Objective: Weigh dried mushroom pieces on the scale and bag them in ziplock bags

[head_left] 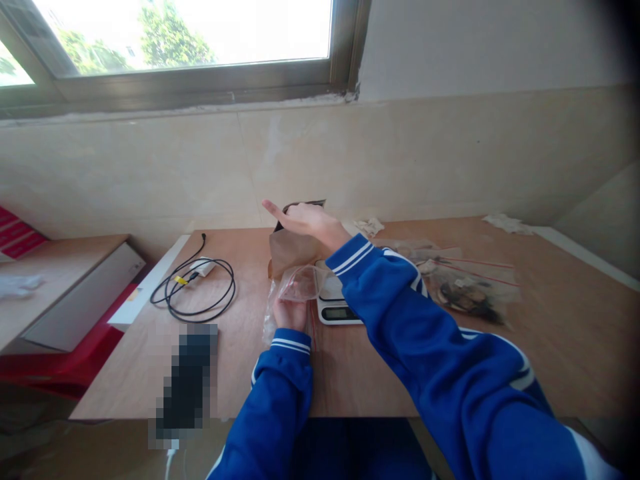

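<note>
My left hand (pixel 291 312) is closed around a clear plastic cup (pixel 301 281), tilted in front of a brown paper bag (pixel 293 248). A crinkled clear plastic bag (pixel 269 321) lies beside this hand. My right hand (pixel 313 221) is over the paper bag's dark mouth. One of its digits stretches out to the left, apart from the others, which dip toward the bag and are mostly hidden. Just right of my left hand sits a white digital scale (pixel 339 313), partly covered by my right sleeve.
Clear zip bags with dark dried pieces (pixel 467 297) lie on the right of the wooden table (pixel 360 393). At left are a coiled black cable (pixel 234 293) and a blurred-out dark device (pixel 187 380). Crumpled tissue (pixel 369 227) lies near the wall. A red stool (pixel 50 373) stands beyond the left edge.
</note>
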### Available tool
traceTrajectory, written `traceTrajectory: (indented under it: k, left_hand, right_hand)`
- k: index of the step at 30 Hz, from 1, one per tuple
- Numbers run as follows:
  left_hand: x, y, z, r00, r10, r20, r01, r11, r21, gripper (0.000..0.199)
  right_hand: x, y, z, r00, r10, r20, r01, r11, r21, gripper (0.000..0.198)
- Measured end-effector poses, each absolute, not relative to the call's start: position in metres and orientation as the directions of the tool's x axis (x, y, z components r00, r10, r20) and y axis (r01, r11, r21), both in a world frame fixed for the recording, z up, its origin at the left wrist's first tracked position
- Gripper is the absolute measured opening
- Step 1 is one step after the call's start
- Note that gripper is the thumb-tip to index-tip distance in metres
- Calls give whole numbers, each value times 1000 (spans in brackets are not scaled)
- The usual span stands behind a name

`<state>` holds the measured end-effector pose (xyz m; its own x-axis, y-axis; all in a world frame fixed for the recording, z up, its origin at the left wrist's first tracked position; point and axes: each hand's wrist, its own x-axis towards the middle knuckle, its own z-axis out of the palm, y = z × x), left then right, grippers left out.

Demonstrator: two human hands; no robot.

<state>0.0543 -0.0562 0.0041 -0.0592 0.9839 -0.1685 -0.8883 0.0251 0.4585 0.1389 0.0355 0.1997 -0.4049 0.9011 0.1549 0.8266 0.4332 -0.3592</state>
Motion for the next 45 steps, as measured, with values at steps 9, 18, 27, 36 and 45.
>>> traceTrajectory:
  k: [9,18,27,36,45]
  left_hand:
    - [55,-57,6,-52,977,-205,-903,42,427,23]
    - [55,-58,2,-61,973,-224,-877,55,478,26]
    - [56,-60,-4,-94,990,-104,-747,-2,665,14]
    - [62,-80,17,-165,986,25,-597,-121,793,22]
    - [52,-112,25,-103,993,-55,-459,1,888,16]
  right_hand:
    - [147,29,208,-542,834,102,760,538,-365,78]
    - [156,14,200,-708,659,254,641,751,-158,33]
    - [151,8,199,-680,635,367,693,719,40,25]
    - [198,-41,113,140,747,649,654,423,-628,41]
    - [246,-79,59,98,990,106,-86,114,-990,46]
